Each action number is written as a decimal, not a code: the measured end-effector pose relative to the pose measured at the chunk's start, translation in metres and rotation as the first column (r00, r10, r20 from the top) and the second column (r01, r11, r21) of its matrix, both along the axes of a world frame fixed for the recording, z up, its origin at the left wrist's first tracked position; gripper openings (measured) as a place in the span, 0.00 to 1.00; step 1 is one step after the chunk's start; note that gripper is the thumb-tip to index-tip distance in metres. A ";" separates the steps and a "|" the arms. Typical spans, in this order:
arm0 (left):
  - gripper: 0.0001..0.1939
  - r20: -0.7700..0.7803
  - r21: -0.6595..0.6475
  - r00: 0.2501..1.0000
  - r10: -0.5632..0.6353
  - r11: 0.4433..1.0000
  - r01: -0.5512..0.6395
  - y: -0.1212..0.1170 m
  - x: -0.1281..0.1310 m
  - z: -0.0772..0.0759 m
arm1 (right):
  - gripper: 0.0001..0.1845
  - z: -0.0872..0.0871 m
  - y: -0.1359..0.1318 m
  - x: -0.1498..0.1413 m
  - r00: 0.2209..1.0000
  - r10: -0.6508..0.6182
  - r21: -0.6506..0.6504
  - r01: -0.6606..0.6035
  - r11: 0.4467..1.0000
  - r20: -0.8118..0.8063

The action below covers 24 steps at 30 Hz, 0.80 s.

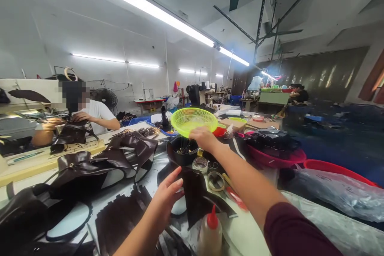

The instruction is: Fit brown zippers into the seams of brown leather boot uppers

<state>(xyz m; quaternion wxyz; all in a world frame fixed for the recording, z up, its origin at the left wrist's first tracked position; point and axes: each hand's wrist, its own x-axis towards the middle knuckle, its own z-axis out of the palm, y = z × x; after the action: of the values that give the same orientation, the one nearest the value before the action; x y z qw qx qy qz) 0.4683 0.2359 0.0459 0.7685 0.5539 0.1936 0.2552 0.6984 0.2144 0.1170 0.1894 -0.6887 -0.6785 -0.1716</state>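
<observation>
My right hand [203,137] reaches forward and grips the near rim of a yellow-green mesh basket [192,119], holding it tilted above a black bowl [181,153] of small metal parts. My left hand [168,195] hovers low with fingers spread, just touching a dark brown leather piece [198,196] on the table. A glue bottle with a red tip [211,232] stands close in front of me.
Dark brown leather bags [99,168] lie in a row at left. Tape rolls [210,174] sit beside the bowl. A red basin [276,156] of black material and a plastic sheet [339,192] are at right. A person in a white shirt [97,115] works on leather across the table.
</observation>
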 end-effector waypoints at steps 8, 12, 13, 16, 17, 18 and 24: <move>0.32 0.107 -0.032 0.992 -0.062 0.997 0.066 -0.010 -0.017 0.000 | 0.12 -0.030 -0.014 0.008 0.957 -0.160 -0.185 0.117 0.976 -0.243; 0.34 0.072 -0.058 0.992 -0.105 0.992 0.109 -0.007 -0.013 -0.005 | 0.14 -0.074 -0.099 -0.009 0.881 -0.288 -0.417 0.117 0.901 -0.375; 0.34 0.073 -0.070 0.992 -0.101 0.992 0.106 -0.007 -0.009 -0.004 | 0.17 -0.089 -0.119 -0.017 0.860 -0.352 -0.470 0.154 0.869 -0.370; 0.30 0.112 -0.129 0.993 -0.046 0.990 0.060 -0.013 0.006 0.002 | 0.24 -0.130 -0.160 -0.044 0.750 -0.612 -0.589 0.384 0.712 -0.251; 0.28 0.133 -0.158 0.991 -0.023 0.986 0.044 -0.015 0.012 0.007 | 0.24 -0.140 -0.167 -0.051 0.721 -0.661 -0.599 0.439 0.669 -0.210; 0.25 0.160 -0.182 0.987 0.000 0.983 0.029 -0.018 0.017 0.014 | 0.23 -0.147 -0.172 -0.058 0.706 -0.684 -0.601 0.471 0.646 -0.182; 0.19 0.487 -0.077 0.867 0.107 0.994 -0.080 -0.016 0.001 0.089 | 0.12 -0.143 -0.169 -0.054 0.765 -0.613 -0.577 0.415 0.703 -0.197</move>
<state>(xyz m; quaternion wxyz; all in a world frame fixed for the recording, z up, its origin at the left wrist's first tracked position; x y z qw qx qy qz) 0.4688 0.2203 0.1348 0.7939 0.4400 0.0260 0.4188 0.6449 0.0453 -0.0260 0.0730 -0.8968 -0.4250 0.0989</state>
